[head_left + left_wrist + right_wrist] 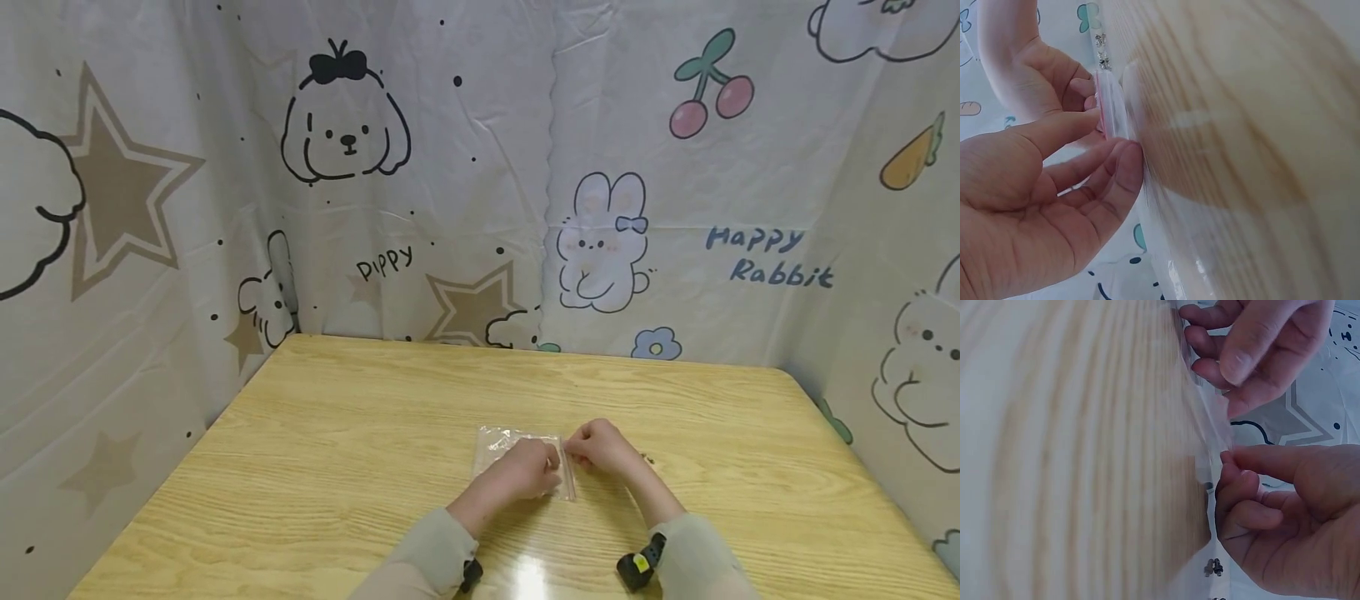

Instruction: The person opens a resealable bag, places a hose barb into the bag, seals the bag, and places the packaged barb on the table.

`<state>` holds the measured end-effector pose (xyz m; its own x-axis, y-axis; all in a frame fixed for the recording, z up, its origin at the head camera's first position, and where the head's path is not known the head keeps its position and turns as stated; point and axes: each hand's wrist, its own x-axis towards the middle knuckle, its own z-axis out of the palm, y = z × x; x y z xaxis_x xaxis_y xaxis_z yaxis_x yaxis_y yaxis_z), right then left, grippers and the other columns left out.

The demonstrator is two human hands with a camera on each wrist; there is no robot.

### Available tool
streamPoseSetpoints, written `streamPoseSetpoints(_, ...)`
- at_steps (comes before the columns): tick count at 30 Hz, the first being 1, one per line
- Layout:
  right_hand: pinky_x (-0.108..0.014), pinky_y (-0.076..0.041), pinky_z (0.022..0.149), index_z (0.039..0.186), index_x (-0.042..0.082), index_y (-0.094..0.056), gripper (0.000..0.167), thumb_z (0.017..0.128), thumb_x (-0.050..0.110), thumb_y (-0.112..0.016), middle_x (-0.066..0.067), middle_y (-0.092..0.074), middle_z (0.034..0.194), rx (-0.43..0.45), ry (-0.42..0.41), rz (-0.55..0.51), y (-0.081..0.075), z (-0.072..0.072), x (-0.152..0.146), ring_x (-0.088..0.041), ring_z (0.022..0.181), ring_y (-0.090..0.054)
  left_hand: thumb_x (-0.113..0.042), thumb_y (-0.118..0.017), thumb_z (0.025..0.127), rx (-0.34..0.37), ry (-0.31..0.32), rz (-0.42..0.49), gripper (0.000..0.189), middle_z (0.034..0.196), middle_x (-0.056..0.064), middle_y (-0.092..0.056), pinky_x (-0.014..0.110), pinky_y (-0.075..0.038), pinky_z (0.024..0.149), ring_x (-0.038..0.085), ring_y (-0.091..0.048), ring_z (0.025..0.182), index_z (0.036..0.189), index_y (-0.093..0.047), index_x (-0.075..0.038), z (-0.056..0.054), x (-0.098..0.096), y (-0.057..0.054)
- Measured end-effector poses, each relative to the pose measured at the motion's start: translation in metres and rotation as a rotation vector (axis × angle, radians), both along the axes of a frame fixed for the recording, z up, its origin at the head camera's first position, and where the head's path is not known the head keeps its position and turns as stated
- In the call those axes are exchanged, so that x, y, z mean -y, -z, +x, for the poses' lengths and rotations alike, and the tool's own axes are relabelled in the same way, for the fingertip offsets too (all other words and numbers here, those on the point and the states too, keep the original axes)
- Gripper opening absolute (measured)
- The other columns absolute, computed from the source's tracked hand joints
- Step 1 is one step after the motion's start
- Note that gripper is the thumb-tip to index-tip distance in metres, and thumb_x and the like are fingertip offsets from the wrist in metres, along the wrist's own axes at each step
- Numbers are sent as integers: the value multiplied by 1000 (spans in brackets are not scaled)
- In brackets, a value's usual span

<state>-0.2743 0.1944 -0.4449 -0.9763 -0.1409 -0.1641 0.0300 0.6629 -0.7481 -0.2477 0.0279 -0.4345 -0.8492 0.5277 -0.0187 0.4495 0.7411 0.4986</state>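
A clear plastic zip bag [495, 444] lies flat on the wooden table, its zip strip [568, 485] toward the right. My right hand [600, 444] pinches the far end of that strip between thumb and index finger. Over the bag, my left hand [528, 468] rests its bent fingertips on the plastic beside the strip. In the right wrist view the left thumb [1237, 365] stands apart from the other fingers. A reddish line [1101, 103] runs along the bag's mouth in the left wrist view. Nothing shows inside the bag.
Several small metal pieces [648, 458], like little screws, lie on the table [360, 417] by my right forearm; they show as dark fittings [1214, 567] in the right wrist view. A printed cloth [480, 192] hangs behind the table's back edge and along its sides.
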Motion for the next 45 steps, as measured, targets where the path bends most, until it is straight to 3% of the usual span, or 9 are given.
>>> streamPoseSetpoints(2, -21, -31, 52, 63, 3, -57, 31, 93, 10, -62, 3, -45, 56, 7, 9, -1, 0, 0, 1, -9, 52, -38, -12, -70, 87, 18, -41, 26, 12, 65, -1, -59, 16, -38, 55, 4, -45, 56, 79, -66, -4, 0, -2, 1)
streamPoseSetpoints(5, -21, -28, 51, 59, 6, -50, 37, 94, 11, -62, 4, -41, 53, 26, 14, -9, 0, 1, 2, -9, 50, -33, -15, -67, 89, 32, -86, 37, 37, 53, -7, -42, 16, -29, 47, 4, -34, 49, 58, -49, -12, -1, -6, 3)
streamPoseSetpoints(9, -22, -27, 51, 57, 9, -45, 41, 95, 12, -61, 5, -36, 50, 36, 6, -20, 0, 1, 2, -9, 49, -30, -20, -66, 92, 56, -137, 57, 51, 46, -8, -31, 17, -25, 43, 5, -30, 43, 51, -36, -16, -4, -11, 6)
streamPoseSetpoints(13, -22, -27, 51, 58, 9, -47, 39, 95, 13, -60, 5, -37, 51, 38, -1, -18, 0, 1, 2, -9, 49, -30, -22, -66, 91, 57, -169, 48, 46, 52, -5, -38, 20, -30, 46, 9, -37, 47, 54, -40, -14, -6, -15, 6)
streamPoseSetpoints(21, -22, -30, 52, 65, 3, -58, 31, 95, 12, -61, 2, -42, 55, 29, 3, -16, 1, 0, 2, -9, 51, -35, -15, -60, 89, 82, -206, 35, 46, 49, -3, -35, 22, -28, 44, 10, -36, 45, 50, -37, -16, -7, -19, 7)
streamPoseSetpoints(30, -23, -33, 54, 71, -1, -62, 27, 95, 10, -60, 2, -45, 56, 16, -26, -23, 1, 1, 1, -9, 52, -38, -7, -60, 84, 115, -246, 49, 38, 54, 1, -45, 22, -30, 45, 13, -40, 48, 51, -42, -15, -9, -23, 9)
streamPoseSetpoints(39, -23, -33, 55, 78, -1, -63, 20, 96, 8, -58, 1, -48, 59, 44, -48, -2, -3, 3, 0, -11, 56, -41, -5, -60, 85, 160, -209, 99, 49, 44, -7, -29, 18, -23, 42, 7, -29, 41, 46, -32, -17, -15, -17, 11)
streamPoseSetpoints(45, -24, -36, 58, 74, -1, -60, 22, 95, 6, -59, 1, -47, 59, 15, -65, 10, -3, 5, -1, -11, 57, -43, -6, -60, 87, 184, -221, 132, 39, 45, -6, -41, 17, -27, 44, 6, -36, 44, 52, -45, -13, -16, -13, 11)
